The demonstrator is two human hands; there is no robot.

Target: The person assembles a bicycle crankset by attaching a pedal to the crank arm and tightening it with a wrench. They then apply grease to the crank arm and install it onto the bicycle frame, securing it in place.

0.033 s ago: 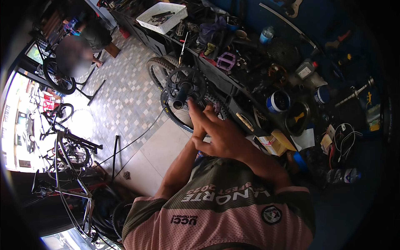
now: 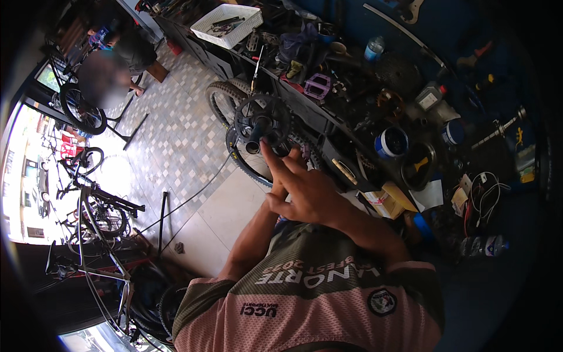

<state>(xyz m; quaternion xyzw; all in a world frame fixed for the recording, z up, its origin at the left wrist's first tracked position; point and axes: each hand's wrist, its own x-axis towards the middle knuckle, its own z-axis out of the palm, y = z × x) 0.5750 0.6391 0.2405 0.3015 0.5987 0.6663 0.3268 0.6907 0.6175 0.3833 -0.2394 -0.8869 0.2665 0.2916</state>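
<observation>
**Hands at a black chainring crank beside a crowded table**

The right hand [image 2: 308,190] reaches forward across the body, its fingers [image 2: 275,161] stretched out and spread, the tips touching the lower edge of a black toothed metal chainring with its crank arm [image 2: 262,123]. That grip is open and flat rather than closed on anything. The left hand [image 2: 277,196] lies mostly under the right one; only its forearm and a little of its knuckles show, so I cannot tell whether its grip is spread or pressed together.

The chainring is held up in the air just in front of the hands, over the tiled floor [image 2: 182,146] and close to the front edge of the long dark table [image 2: 328,126]. A short black tube end sticks out of its middle toward the camera. Just behind it, two black knobbly bicycle tyres [image 2: 220,97] lean against the table's front.

On the table, well apart from the hands, stand a white plastic basket of tools [image 2: 229,24], a purple flat bicycle pedal [image 2: 318,87], a round blue and white tin [image 2: 391,142] and a clear plastic bottle with a blue cap [image 2: 374,48]. A small yellow cardboard box [image 2: 387,199] lies near the right forearm. Farther off on the left, another person [image 2: 108,64] sits beside a bicycle wheel, and a black bicycle frame [image 2: 99,205] stands near the bright doorway.
</observation>
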